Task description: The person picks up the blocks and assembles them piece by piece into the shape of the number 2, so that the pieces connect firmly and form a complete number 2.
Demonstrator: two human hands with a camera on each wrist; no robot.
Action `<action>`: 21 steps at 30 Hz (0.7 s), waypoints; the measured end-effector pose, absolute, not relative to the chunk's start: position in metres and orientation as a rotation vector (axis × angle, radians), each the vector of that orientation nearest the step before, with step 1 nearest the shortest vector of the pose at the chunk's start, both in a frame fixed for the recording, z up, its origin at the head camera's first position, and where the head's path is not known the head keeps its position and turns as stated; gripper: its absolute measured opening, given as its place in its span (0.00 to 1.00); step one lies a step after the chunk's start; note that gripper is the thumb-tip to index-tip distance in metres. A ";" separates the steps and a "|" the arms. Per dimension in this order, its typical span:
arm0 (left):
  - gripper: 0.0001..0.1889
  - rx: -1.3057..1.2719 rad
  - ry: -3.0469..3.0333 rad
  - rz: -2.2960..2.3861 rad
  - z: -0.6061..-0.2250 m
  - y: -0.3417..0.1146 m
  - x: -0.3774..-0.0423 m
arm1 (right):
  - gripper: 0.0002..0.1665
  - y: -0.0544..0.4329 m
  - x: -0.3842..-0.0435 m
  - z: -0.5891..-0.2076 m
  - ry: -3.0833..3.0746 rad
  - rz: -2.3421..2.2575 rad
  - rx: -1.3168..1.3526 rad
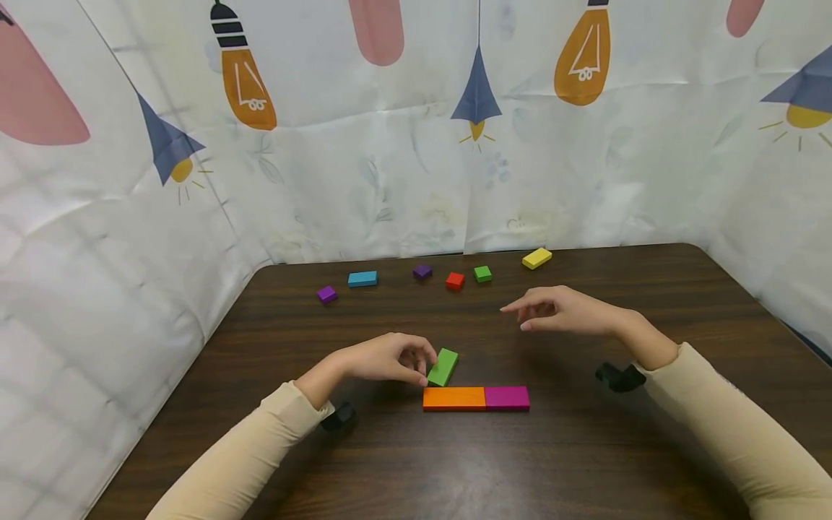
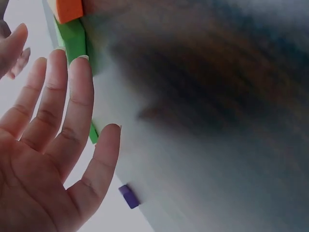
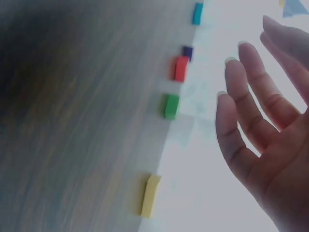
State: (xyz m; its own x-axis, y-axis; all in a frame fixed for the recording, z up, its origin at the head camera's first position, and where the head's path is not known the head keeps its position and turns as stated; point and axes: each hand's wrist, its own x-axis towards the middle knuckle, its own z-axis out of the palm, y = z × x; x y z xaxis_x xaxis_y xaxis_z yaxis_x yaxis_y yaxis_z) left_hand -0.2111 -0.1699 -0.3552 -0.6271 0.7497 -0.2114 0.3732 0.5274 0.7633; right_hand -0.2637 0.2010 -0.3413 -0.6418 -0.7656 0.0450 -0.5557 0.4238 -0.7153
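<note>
A long green block [image 1: 443,367] lies slanted on the table, just behind an orange block [image 1: 454,398]. End to end with the orange one, on its right, sits a magenta block [image 1: 507,398]. My left hand [image 1: 393,357] is at the green block's left side, fingertips and thumb close to it; whether they touch cannot be told. In the left wrist view its fingers [image 2: 79,92] are loosely extended. My right hand [image 1: 565,310] hovers over the table to the right, fingers relaxed, holding nothing. The yellow block [image 1: 536,258] and small green block [image 1: 482,274] are beyond it.
Along the table's far part lie a purple block [image 1: 327,295], a blue block [image 1: 362,279], a dark purple block [image 1: 422,271] and a red block [image 1: 455,281]. A patterned curtain [image 1: 390,180] hangs behind the dark wooden table [image 1: 364,462].
</note>
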 end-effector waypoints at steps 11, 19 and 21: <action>0.12 0.902 2.264 0.882 -0.361 -0.166 -0.209 | 0.22 0.213 -0.296 -0.343 2.739 -1.153 -0.861; 0.11 0.893 2.275 0.864 -0.363 -0.163 -0.210 | 0.26 0.218 -0.321 -0.351 2.790 -1.280 -0.634; 0.11 0.891 2.277 0.863 -0.362 -0.162 -0.210 | 0.27 0.219 -0.325 -0.354 2.784 -1.294 -0.606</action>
